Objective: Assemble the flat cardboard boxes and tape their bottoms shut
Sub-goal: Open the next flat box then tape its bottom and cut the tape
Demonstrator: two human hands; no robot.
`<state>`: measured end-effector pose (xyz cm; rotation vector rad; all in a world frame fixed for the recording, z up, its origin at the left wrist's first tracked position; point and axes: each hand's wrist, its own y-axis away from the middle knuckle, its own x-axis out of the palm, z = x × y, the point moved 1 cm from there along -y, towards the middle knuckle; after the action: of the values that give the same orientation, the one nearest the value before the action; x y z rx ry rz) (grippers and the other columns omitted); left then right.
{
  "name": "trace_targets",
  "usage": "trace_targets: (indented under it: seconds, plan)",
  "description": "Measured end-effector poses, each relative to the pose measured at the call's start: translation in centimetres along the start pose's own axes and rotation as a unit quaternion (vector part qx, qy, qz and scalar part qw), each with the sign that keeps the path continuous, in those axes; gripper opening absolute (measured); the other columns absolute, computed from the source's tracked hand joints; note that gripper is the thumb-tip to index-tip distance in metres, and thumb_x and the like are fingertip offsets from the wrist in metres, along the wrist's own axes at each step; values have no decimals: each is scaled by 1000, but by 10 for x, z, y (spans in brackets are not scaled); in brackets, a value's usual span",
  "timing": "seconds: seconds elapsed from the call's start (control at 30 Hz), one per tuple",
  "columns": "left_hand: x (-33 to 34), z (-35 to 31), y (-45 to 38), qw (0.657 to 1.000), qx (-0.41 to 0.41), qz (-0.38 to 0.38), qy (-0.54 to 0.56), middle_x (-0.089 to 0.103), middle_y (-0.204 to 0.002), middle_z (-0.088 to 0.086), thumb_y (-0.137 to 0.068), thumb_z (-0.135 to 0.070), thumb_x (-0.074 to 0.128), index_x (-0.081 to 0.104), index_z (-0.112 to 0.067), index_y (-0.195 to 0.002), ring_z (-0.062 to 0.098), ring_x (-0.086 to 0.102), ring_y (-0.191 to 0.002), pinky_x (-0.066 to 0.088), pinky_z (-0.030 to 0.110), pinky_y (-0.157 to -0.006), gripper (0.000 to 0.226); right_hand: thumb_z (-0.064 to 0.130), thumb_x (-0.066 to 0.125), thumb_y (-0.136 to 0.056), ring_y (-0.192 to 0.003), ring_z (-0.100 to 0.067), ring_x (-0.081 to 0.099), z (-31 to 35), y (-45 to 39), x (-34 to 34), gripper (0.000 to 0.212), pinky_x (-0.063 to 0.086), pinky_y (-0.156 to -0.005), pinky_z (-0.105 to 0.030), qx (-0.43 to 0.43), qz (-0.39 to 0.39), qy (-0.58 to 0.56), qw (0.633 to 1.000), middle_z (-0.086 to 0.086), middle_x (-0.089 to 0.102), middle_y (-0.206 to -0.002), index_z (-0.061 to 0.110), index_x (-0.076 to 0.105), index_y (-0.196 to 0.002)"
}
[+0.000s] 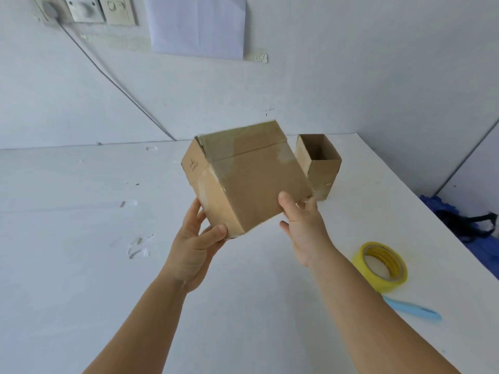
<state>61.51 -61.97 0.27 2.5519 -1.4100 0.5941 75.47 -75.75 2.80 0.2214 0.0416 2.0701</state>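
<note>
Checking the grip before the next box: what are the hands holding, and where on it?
Both hold the taped cardboard box above the table: left hand grips its near bottom corner, right hand its near right edge.

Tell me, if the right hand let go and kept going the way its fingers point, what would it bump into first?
Probably the small open box standing on the table just beyond the right hand; it now grips the taped box. Depth is hard to judge.

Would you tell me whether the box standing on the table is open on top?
Open: the standing box shows its dark hollow interior, no flaps across it.
</note>
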Motion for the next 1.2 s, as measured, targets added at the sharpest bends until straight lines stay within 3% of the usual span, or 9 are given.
trace_targets:
  seconds: [0.1,0.2,0.3,0.4,0.5,0.63,0.73,0.9,1.2]
  plan:
    - [1,14,-6,998,-18,-53,8,61,-124,6,-71,2,68,39,-37,-133,24,64,-108,55,32,-77,78,40,53,-91,-131,-13,42,-13,-2,7,62,34,-111,-38,-39,21,115,992,8,39,-146,29,26,-146]
    - [6,29,-17,995,0,-91,-46,58,-124,2,-79,6,66,41,-37,-125,21,65,-103,57,38,-78,68,48,38,-95,-135,-8,33,-30,-4,14,61,29,-109,-27,-63,56,223,971,8,25,-154,27,18,-150]
    - [12,40,-32,983,10,-118,-138,55,-122,-8,-80,6,63,44,-40,-121,14,64,-100,57,33,-76,65,46,35,-97,-138,-12,29,-44,-15,8,62,31,-112,-34,-70,61,308,947,6,22,-155,25,16,-151]
    - [19,54,-49,968,-14,-108,-228,62,-114,-15,-82,6,58,48,-37,-129,3,63,-101,53,15,-69,65,39,35,-98,-121,-15,44,-54,-36,-8,55,37,-104,-27,-49,28,359,932,-3,31,-142,25,22,-150]
    - [26,70,-63,942,-44,-97,-318,66,-112,-15,-88,-1,51,47,-40,-135,-3,62,-97,48,9,-66,61,30,36,-100,-98,-14,49,-61,-56,-23,48,43,-94,-25,-26,-22,390,920,-4,36,-116,26,30,-148]
    - [38,90,-93,905,-56,-113,-407,61,-115,-10,-93,-12,48,51,-34,-134,1,60,-96,43,11,-73,46,16,43,-97,-101,-16,55,-72,-82,-36,40,46,-85,-26,-1,-50,368,928,-1,51,-116,24,44,-136]
    - [45,99,-117,900,-55,-159,-402,66,-106,-13,-91,-12,50,61,-29,-119,-1,61,-90,39,6,-65,34,5,45,-92,-112,-14,57,-80,-94,-43,37,42,-77,-15,-11,-51,306,951,6,58,-118,21,48,-126]
    - [52,108,-155,883,-58,-199,-422,61,-90,-17,-91,-16,52,63,-26,-117,5,59,-83,36,8,-63,30,4,44,-94,-129,-14,46,-82,-117,-47,55,40,-103,-24,-30,-22,284,958,-1,37,-145,19,32,-146]
    - [70,119,-191,879,-63,-195,-431,64,-96,-17,-94,-18,49,63,-30,-118,-7,56,-75,35,6,-60,30,12,48,-96,-141,-17,28,-87,-146,-48,65,32,-110,-28,-38,-31,267,962,-3,16,-155,16,13,-151]
